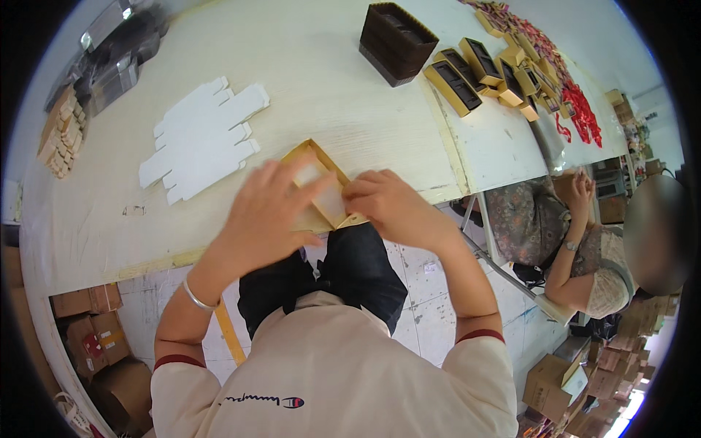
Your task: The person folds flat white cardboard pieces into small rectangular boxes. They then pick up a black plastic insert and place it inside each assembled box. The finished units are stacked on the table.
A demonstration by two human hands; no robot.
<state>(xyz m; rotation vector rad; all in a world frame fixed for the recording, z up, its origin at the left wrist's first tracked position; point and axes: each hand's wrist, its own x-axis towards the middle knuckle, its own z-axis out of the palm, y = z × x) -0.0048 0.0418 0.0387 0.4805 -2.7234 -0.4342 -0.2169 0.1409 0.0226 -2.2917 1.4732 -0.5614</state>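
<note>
A shallow gold cardboard box with a pale inside sits at the table's near edge, right in front of me. My left hand is over its left side, fingers spread and slightly blurred, hiding part of that wall. At the right near corner, my right hand has its fingers curled onto the box wall. Left of the box lie white die-cut cardboard blanks, flat on the table.
Dark brown plastic trays stand stacked at the back. Gold boxes with dark inserts and red ribbons lie back right. Clear plastic pieces and a bundle of small boxes sit far left. A co-worker sits at right.
</note>
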